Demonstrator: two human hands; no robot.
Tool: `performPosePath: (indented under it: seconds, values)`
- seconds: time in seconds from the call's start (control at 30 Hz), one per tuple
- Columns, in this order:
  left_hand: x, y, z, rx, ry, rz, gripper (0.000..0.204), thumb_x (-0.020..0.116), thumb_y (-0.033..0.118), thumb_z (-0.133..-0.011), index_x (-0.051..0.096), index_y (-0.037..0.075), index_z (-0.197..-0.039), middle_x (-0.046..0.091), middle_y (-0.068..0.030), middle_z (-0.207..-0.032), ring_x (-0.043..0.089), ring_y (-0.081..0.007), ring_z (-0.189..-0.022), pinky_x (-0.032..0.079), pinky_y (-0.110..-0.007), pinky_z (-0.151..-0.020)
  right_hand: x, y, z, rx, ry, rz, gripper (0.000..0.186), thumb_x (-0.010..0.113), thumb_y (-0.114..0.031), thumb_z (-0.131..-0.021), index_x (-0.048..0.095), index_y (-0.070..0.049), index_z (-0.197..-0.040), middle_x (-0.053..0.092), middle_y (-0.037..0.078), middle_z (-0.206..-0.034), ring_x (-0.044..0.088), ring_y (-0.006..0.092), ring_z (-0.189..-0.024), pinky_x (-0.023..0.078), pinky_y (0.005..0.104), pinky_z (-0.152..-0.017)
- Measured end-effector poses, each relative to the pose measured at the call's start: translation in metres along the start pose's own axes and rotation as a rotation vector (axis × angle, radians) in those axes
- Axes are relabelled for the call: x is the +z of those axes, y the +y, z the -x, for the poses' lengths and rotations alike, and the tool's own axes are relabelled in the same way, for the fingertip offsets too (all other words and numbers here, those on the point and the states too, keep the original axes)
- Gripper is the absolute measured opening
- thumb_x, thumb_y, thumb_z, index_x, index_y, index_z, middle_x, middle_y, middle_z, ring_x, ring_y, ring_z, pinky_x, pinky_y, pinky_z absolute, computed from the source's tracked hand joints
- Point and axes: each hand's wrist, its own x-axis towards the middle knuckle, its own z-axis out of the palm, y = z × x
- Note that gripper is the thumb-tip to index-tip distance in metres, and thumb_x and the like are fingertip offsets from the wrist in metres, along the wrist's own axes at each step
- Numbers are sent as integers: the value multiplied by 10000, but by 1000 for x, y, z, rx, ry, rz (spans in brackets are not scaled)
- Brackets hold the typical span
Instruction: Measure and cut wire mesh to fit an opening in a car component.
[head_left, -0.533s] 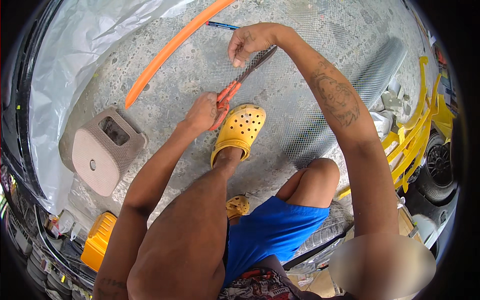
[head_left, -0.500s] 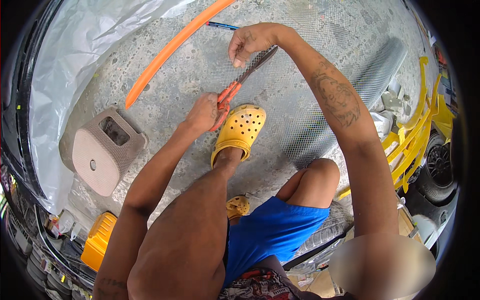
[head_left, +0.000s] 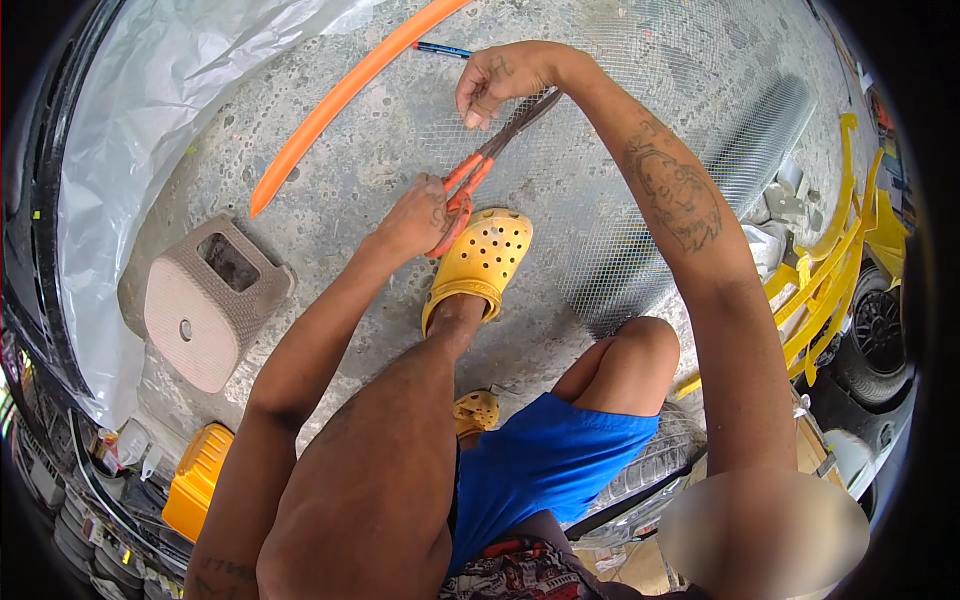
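Near the left edge of the floor [head_left: 335,225], a translucent plastic sheet [head_left: 130,180] lies behind a beige stool [head_left: 207,300]. Next comes a curved orange strip [head_left: 350,90]. The left hand [head_left: 412,217] has its grip clamped on orange-handled shears [head_left: 491,153], blades at the wire mesh [head_left: 600,215]. The right hand [head_left: 488,85] has its grip closed on the mesh's left part. Yellow strips [head_left: 886,238] hang toward the floor's right edge.

One left hand [head_left: 415,217], one right hand [head_left: 499,82], both bare. Orange-handled, dark-bladed shears [head_left: 488,151]: one pair. Grey wire mesh [head_left: 625,270]: piece count unclear. Curved orange strip [head_left: 345,96]: one. Beige textured plastic stool [head_left: 200,310]: one. Yellow perforated clogs [head_left: 490,247]: two. Slim blue pen-like stick [head_left: 443,49]: one.
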Motion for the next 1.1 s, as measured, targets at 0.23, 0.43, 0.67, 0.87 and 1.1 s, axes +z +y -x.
performPosePath:
  seconds: [0.23, 0.43, 0.67, 0.87, 1.1]
  values:
    - [-1, -2, -1, 33, -12, -7, 185, 492, 130, -934, 513, -50, -970, 532, -247, -1001, 555, -421, -940, 466, -467, -806, 0, -2, 0, -4, -12, -3, 226, 715, -200, -819, 713, 4, -914, 691, 48, -776, 598, 114, -700, 479, 270, -693]
    - [-4, -3, -2, 46, 31, 63, 197, 421, 106, -943, 532, -52, -906, 556, -253, -943, 563, -409, -866, 466, -466, -780, -1, -5, -1, -2, -16, 12, 232, 715, -207, -816, 715, 1, -919, 690, 48, -779, 608, 119, -711, 486, 277, -697]
    - [-6, 4, 0, -36, -10, 134, 286, 484, 170, -949, 623, -68, -873, 607, -282, -902, 596, -398, -938, 490, -464, -804, -2, -9, 3, -27, 17, -18, 250, 725, -235, -811, 712, -2, -900, 690, 49, -778, 638, 133, -750, 497, 286, -714]
    - [-13, 9, -9, 84, -31, -61, 218, 501, 157, -935, 535, -55, -973, 537, -247, -1018, 591, -401, -945, 496, -452, -802, -4, -11, 7, -8, -4, 12, 269, 723, -252, -819, 709, 4, -901, 694, 53, -782, 632, 132, -741, 496, 285, -724]
    - [-15, -3, -14, 72, -29, -18, 236, 460, 178, -965, 549, -40, -972, 535, -220, -986, 580, -377, -933, 477, -451, -824, -4, -12, 5, 5, 24, 43, 246, 713, -230, -820, 710, 4, -898, 692, 56, -771, 612, 125, -711, 483, 285, -702]
